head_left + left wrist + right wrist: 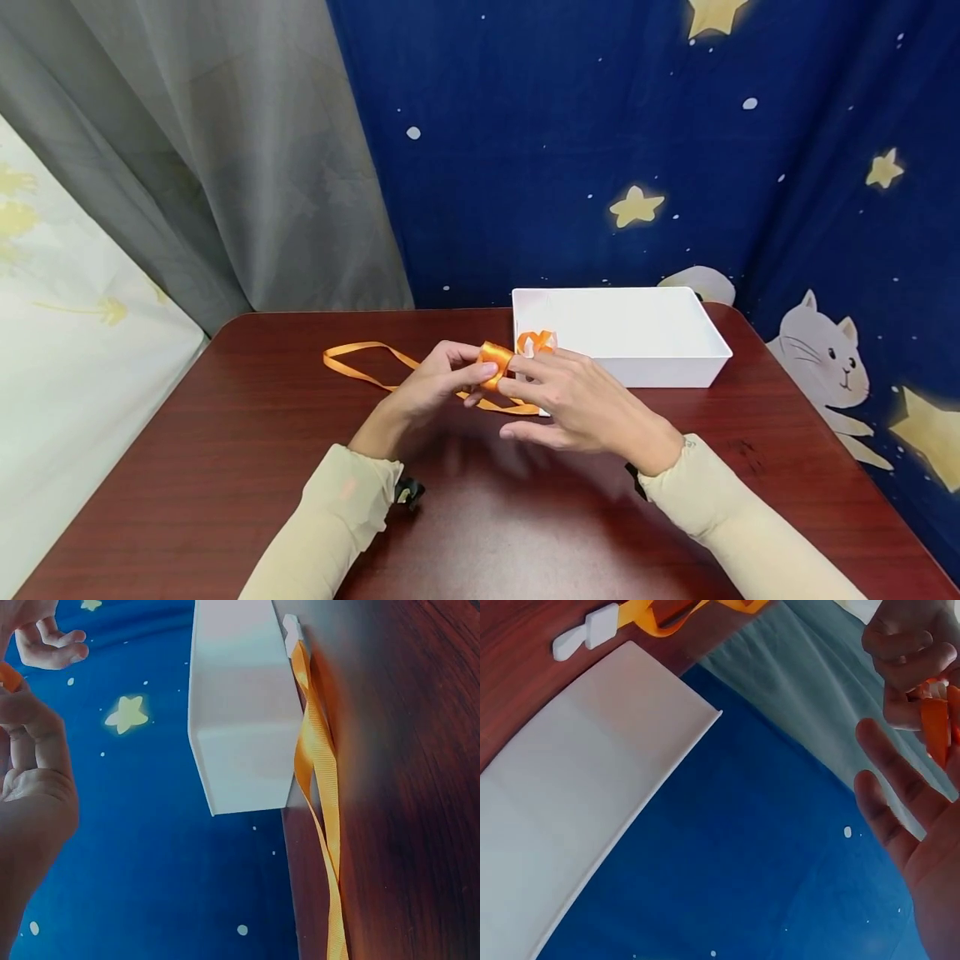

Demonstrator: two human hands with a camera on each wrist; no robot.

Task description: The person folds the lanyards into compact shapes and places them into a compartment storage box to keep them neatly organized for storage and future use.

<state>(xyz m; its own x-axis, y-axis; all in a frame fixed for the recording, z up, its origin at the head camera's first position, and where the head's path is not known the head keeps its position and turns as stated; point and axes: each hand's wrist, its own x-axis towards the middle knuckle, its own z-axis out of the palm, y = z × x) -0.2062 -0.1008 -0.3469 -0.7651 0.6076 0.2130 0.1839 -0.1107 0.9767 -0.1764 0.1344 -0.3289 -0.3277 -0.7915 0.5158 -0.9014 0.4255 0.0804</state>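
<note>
My left hand pinches a coil of shiny orange ribbon between thumb and fingers, above the table. The right hand reaches in from the other side; its fairly straight fingers touch the coil while its thumb stands apart. In the right wrist view, two of its fingers extend away from the ribbon. Behind and below the hands, an orange lanyard lies in a long loop on the table, with a white plastic clip at its end. Whether the coil joins this lanyard cannot be seen.
A white open box stands at the back right of the dark red-brown table. More looped orange ribbon shows at the box's front left corner. A grey curtain and a blue starry curtain hang behind the table.
</note>
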